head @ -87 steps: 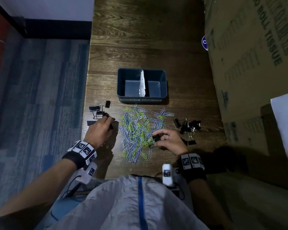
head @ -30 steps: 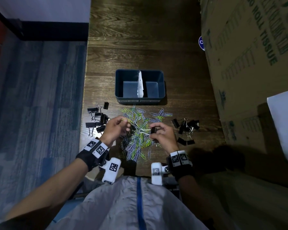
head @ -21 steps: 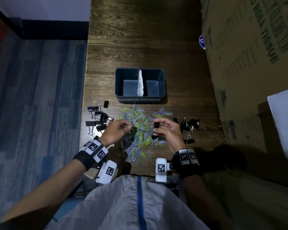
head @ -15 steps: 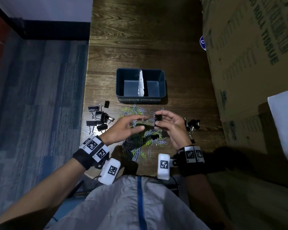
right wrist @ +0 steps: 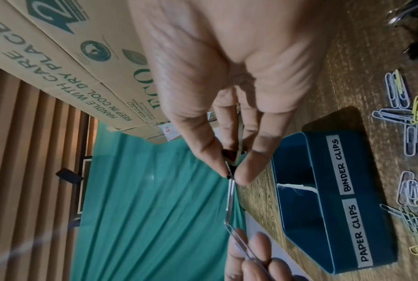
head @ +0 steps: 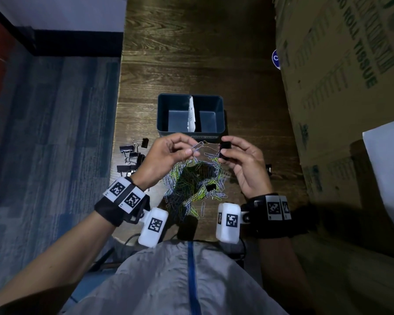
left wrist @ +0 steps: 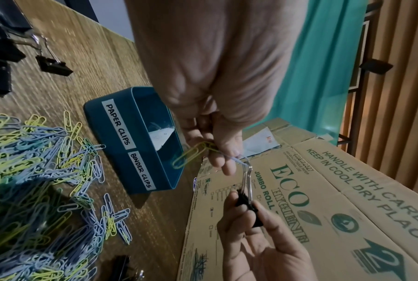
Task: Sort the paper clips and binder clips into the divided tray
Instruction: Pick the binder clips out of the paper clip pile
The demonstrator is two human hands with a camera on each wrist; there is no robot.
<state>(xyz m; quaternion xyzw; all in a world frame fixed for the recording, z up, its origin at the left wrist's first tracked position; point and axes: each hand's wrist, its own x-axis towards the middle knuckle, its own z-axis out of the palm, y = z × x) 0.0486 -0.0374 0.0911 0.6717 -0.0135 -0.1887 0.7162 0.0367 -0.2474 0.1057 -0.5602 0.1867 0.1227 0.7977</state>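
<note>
Above the table, my left hand (head: 191,148) pinches paper clips (left wrist: 191,157), a yellow one and a pale blue one. The blue one hooks into the wire handle (left wrist: 247,176) of a black binder clip (head: 225,145). My right hand (head: 223,147) pinches that binder clip's body (right wrist: 229,168) between thumb and fingers. Both hands hover just in front of the dark blue divided tray (head: 163,114). Its front wall is labelled PAPER CLIPS on the left and BINDER CLIPS (left wrist: 142,172) on the right. A white paper divider (head: 191,117) splits it. Nothing shows in either compartment.
A pile of blue and yellow paper clips (head: 187,185) lies under my hands, with one black binder clip (head: 210,187) in it. Several binder clips (head: 131,155) lie to the left near the table edge. Large cardboard boxes (head: 339,87) stand along the right.
Both hands rose from the pile and moved toward the tray. The right hand kept its binder clip. The left hand now pinches paper clips tangled on the clip's handle.
</note>
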